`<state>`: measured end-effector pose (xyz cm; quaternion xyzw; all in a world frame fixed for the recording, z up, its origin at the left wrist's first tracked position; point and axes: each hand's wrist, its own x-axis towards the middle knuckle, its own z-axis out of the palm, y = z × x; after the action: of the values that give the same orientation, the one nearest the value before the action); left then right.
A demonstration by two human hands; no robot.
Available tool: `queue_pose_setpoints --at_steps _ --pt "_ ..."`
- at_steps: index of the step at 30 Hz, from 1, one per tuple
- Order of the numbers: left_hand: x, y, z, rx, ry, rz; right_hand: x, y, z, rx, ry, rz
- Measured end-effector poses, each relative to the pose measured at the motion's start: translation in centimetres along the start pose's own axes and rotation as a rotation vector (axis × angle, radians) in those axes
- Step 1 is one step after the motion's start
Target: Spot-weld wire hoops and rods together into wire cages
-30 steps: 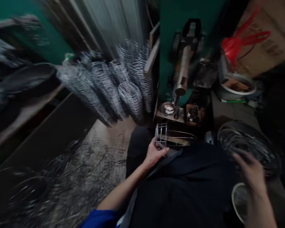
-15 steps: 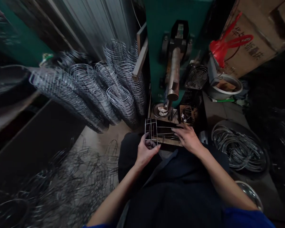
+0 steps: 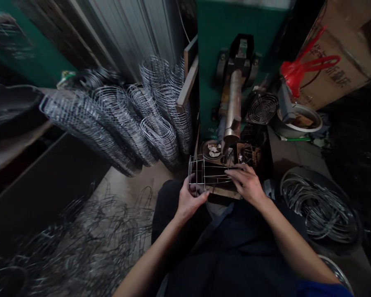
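Observation:
A small wire frame [image 3: 204,173], built of thin shiny rods with crossbars at its left end, spans the space between my hands above my lap. Wrapped round its left end is my left hand [image 3: 192,195], thumb along the lower edge. My right hand [image 3: 245,181] holds the frame's long rods at the right end, fingers bent over them. Just beyond the frame, the cylindrical metal arm [image 3: 234,107] of a green machine [image 3: 210,62] points down towards me. Under it sit a round dish [image 3: 205,153] with whitish pieces and a small box [image 3: 250,156] of bits.
Tall stacks of wire rings [image 3: 159,136] lean at the left. Tangled wire pieces [image 3: 105,231] cover the floor below them. On the right are a basin of wire loops [image 3: 318,206], a metal bowl [image 3: 284,128], a red plastic bag [image 3: 293,76] and a cardboard box [image 3: 343,62].
The view has shifted slightly, so the machine and the right-side things appear lower and further right. Both hands keep their hold on the wire frame, with little movement.

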<state>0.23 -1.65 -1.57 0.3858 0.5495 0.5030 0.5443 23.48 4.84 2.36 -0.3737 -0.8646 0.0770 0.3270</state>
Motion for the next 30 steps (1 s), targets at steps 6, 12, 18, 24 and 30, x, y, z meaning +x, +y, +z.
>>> queue_pose_setpoints --at_steps 6,12,18,24,30 --pt "0.0 0.4 0.3 0.025 -0.012 0.002 -0.2 -0.3 -0.9 0.222 0.044 0.194" --pt "-0.4 0.1 0.5 0.027 -0.013 -0.044 -0.7 0.1 -1.5 0.317 0.105 0.332" --pt "-0.7 0.2 1.4 0.035 -0.054 -0.056 -0.6 0.2 -0.4 0.089 -0.011 0.082" --pt "-1.1 0.5 1.7 0.119 -0.079 -0.054 -0.9 -0.1 -0.8 0.009 -0.011 0.058" --pt "-1.6 0.3 2.0 0.182 -0.069 0.009 -1.5 0.2 -1.2 0.026 -0.005 0.095"
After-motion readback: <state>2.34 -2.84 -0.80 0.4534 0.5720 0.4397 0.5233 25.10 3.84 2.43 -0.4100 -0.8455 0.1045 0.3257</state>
